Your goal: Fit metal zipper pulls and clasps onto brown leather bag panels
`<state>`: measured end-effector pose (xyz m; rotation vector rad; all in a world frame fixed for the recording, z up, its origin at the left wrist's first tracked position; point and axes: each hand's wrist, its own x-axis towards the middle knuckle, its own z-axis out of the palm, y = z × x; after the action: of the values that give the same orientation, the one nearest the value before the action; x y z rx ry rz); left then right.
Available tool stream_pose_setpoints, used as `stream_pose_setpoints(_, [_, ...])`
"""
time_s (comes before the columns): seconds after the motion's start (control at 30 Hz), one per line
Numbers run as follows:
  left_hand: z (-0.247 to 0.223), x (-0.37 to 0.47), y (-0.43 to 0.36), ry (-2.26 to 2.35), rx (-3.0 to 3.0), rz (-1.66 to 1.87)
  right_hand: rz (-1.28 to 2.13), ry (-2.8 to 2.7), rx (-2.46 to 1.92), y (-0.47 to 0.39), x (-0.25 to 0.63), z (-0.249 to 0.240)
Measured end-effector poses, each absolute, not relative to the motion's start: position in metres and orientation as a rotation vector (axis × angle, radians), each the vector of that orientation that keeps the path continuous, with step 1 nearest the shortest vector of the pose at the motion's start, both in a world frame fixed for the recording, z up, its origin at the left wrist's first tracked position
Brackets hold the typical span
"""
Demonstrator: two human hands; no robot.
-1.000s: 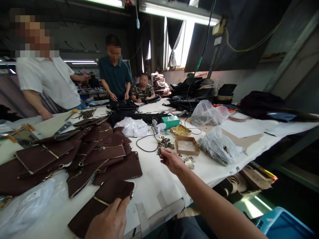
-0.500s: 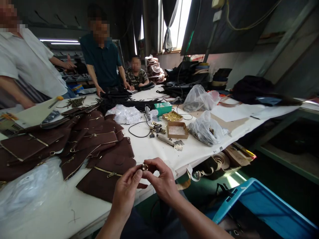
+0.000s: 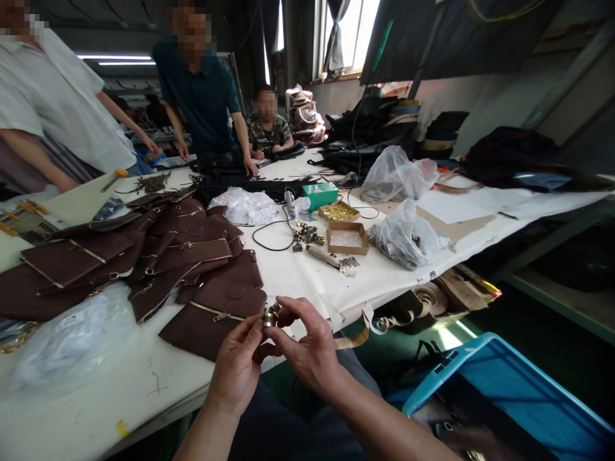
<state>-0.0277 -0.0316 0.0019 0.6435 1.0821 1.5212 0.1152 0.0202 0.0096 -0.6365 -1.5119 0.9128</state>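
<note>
A small brass-coloured metal fitting (image 3: 270,317) is held just past the table's front edge, between the fingertips of both hands. My left hand (image 3: 236,366) pinches it from the left with thumb and fingers. From the right, the thumb and index finger of my right hand (image 3: 311,339) close on it, hiding part of its shape. Just beyond my left hand lies a dark brown leather piece (image 3: 206,334) with a brass zip. Farther off on the table are a heap of metal fittings (image 3: 307,234) and a grey-handled tool (image 3: 324,256).
Brown leather pieces (image 3: 163,253) cover the table's left side, near a plastic bag (image 3: 72,346). Small cardboard boxes (image 3: 361,241), a green box (image 3: 321,194) and clear bags (image 3: 408,234) stand ahead. A blue crate (image 3: 480,349) sits low at right. Several people are across the table.
Both hands have shifted slightly left with the fitting, which is turned so more of its brass side shows. My view has tilted down. Across the table, people's arms have moved.
</note>
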Motion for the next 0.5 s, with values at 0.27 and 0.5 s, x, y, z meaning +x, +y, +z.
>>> stream_pose_setpoints(0.27, [0.018, -0.03, -0.038, 1.529, 1.149, 1.587, 0.892, -1.546, -0.702, 0.013, 0.12, 0.022])
stream_pose_setpoints(0.5, [0.034, -0.036, -0.044, 1.831, 1.782, 1.621, 1.347, -1.357, -0.893, 0.014, 0.12, 0.027])
